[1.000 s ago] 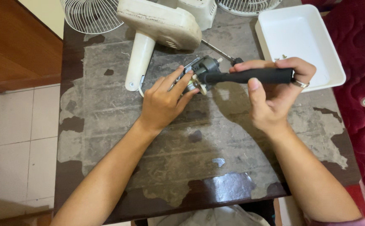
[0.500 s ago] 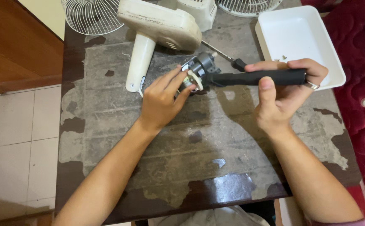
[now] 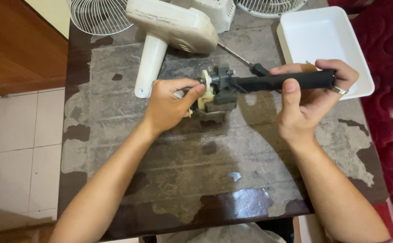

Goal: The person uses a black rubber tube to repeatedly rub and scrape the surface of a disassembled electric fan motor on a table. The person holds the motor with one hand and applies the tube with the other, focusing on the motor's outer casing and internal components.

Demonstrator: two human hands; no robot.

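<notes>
Head view, the only one. Right hand point(image 3: 306, 96) was wrapped around a long black handle point(image 3: 282, 82), thumb under, fingers curled over the top, a ring on one finger. Firm full grip, handle held level above the table point(image 3: 169, 180).

Left hand point(image 3: 169, 105) sat at the handle's far end, on a small motor assembly point(image 3: 216, 92) — grey block with a cream plastic part. Thumb and forefinger were pinched closed on the cream part's edge; the other fingers were folded under, so I couldn't tell what they touched.

Change over the last second: the handle came up and levelled out, and the assembly rotated. Earlier its round end faced the camera, now its side did. The left hand had shifted from cupping it to a fingertip pinch. Reads like the part was being turned on the handle's end, though I couldn't see a joint.

Beyond the left fingertips: a cream fan housing point(image 3: 174, 27) with its neck pointing down towards the left knuckles, and wire fan guards point(image 3: 99, 15) further back. A screwdriver point(image 3: 243, 60) lay just past the assembly. Behind the right fingers was a white tray point(image 3: 322, 36), nearly touching them.
</notes>
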